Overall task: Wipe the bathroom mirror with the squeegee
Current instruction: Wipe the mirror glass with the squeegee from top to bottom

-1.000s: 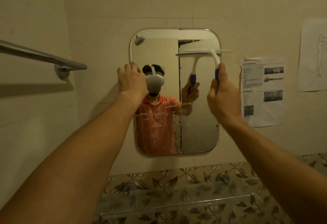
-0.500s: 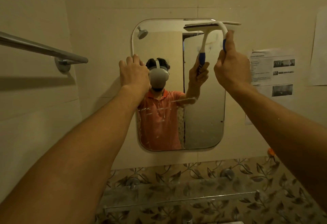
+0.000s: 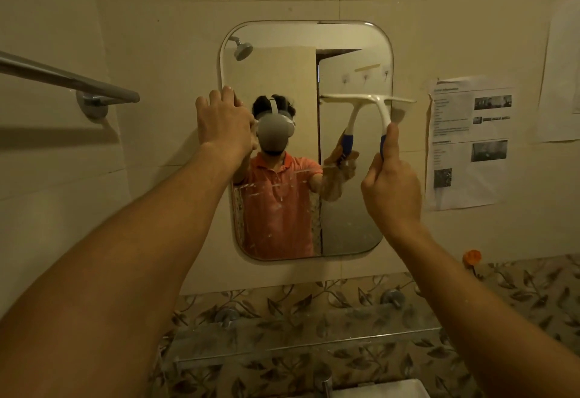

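A rounded rectangular mirror [image 3: 282, 68] hangs on the beige tiled wall, with white streaks and specks across its lower half. My right hand [image 3: 392, 187] grips the blue-and-white handle of a white squeegee [image 3: 384, 108]. Its blade lies flat against the glass on the right side, roughly a third of the way down, and juts past the mirror's right edge. My left hand [image 3: 222, 121] presses on the mirror's left edge with fingers together, holding nothing. The mirror reflects a person in an orange shirt and the squeegee.
A metal towel bar [image 3: 72, 80] sticks out from the left wall. Printed paper sheets [image 3: 470, 143] are taped to the right of the mirror. Below runs a glass shelf [image 3: 298, 335] on metal pegs over leaf-patterned tiles. An orange hook [image 3: 472, 256] sits lower right.
The squeegee went up to the mirror's top edge, then came down the right side to about a third of the way down. My left hand stayed on the left edge.
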Action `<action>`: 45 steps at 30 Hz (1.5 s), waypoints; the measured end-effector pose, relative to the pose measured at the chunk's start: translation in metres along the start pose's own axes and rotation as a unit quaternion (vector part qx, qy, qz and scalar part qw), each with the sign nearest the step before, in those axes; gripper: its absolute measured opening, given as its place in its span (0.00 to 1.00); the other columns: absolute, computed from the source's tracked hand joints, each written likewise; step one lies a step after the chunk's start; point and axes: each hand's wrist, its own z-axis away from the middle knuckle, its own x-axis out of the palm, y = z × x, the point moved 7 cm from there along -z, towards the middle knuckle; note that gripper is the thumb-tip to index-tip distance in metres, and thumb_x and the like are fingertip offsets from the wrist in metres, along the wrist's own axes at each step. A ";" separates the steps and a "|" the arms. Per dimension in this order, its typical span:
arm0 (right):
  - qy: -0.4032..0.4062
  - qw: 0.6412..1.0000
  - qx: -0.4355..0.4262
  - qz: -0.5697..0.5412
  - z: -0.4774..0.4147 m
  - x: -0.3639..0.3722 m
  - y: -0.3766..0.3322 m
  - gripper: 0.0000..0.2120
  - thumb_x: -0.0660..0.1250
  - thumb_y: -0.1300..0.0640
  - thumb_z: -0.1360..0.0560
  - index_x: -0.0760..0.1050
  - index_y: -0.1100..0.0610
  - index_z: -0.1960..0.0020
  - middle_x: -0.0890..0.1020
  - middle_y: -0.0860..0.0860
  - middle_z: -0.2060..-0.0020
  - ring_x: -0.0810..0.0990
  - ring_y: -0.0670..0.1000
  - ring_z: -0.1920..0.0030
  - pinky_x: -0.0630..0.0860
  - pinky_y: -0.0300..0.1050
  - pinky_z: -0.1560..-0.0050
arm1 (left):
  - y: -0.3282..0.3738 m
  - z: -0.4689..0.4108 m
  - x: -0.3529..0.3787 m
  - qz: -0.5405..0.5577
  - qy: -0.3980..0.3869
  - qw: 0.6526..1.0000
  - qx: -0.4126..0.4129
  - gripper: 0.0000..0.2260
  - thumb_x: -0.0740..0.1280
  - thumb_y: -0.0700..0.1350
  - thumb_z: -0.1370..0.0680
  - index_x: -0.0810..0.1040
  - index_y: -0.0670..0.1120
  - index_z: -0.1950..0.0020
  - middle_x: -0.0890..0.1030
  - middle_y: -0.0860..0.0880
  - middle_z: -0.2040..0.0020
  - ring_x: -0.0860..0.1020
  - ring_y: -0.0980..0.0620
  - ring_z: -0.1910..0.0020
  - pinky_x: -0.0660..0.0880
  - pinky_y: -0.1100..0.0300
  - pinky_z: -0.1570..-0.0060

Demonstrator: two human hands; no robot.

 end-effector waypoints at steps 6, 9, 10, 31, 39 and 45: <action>-0.008 0.998 0.055 -0.012 0.053 0.016 0.018 0.31 0.53 0.51 0.16 0.40 0.43 0.19 0.75 0.55 0.63 0.73 0.51 0.68 0.67 0.44 0.70 | 0.000 0.000 -0.001 -0.008 0.005 1.000 -0.007 0.26 0.71 0.62 0.26 0.80 0.46 0.35 0.70 0.43 0.30 0.71 0.42 0.36 0.69 0.46 0.39; -0.023 0.997 0.070 -0.013 0.083 0.023 0.021 0.33 0.55 0.53 0.17 0.41 0.43 0.19 0.75 0.55 0.64 0.73 0.51 0.68 0.69 0.45 0.71 | -0.001 0.000 0.000 -0.008 0.002 1.000 -0.008 0.26 0.71 0.62 0.26 0.80 0.46 0.36 0.70 0.43 0.30 0.71 0.42 0.36 0.69 0.46 0.40; -0.030 0.997 0.073 -0.014 0.092 0.025 0.022 0.33 0.55 0.53 0.17 0.40 0.43 0.19 0.74 0.54 0.64 0.73 0.51 0.68 0.71 0.46 0.71 | -0.001 0.000 0.000 -0.009 0.002 1.000 -0.008 0.26 0.71 0.62 0.26 0.80 0.46 0.36 0.70 0.43 0.30 0.71 0.42 0.36 0.69 0.46 0.40; 0.004 0.997 0.036 -0.067 0.067 -0.012 0.006 0.29 0.53 0.48 0.16 0.43 0.41 0.19 0.73 0.51 0.63 0.73 0.50 0.66 0.76 0.51 0.67 | 0.000 0.002 0.002 0.010 -0.006 1.000 -0.010 0.22 0.70 0.60 0.24 0.80 0.47 0.36 0.68 0.43 0.29 0.70 0.41 0.35 0.68 0.45 0.38; 0.025 0.999 -0.036 -0.018 -0.038 -0.025 -0.061 0.28 0.50 0.48 0.15 0.44 0.46 0.18 0.75 0.54 0.63 0.72 0.51 0.67 0.68 0.45 0.69 | -0.006 0.002 0.005 0.007 -0.004 1.000 0.007 0.29 0.71 0.65 0.27 0.78 0.48 0.32 0.65 0.43 0.25 0.69 0.41 0.33 0.68 0.45 0.38; -0.025 0.998 -0.046 0.018 -0.042 0.000 -0.088 0.30 0.51 0.49 0.15 0.42 0.49 0.18 0.76 0.56 0.62 0.73 0.51 0.68 0.66 0.43 0.70 | -0.009 -0.001 0.006 -0.010 0.019 0.999 0.032 0.30 0.71 0.64 0.28 0.78 0.46 0.34 0.71 0.43 0.31 0.71 0.42 0.37 0.69 0.46 0.40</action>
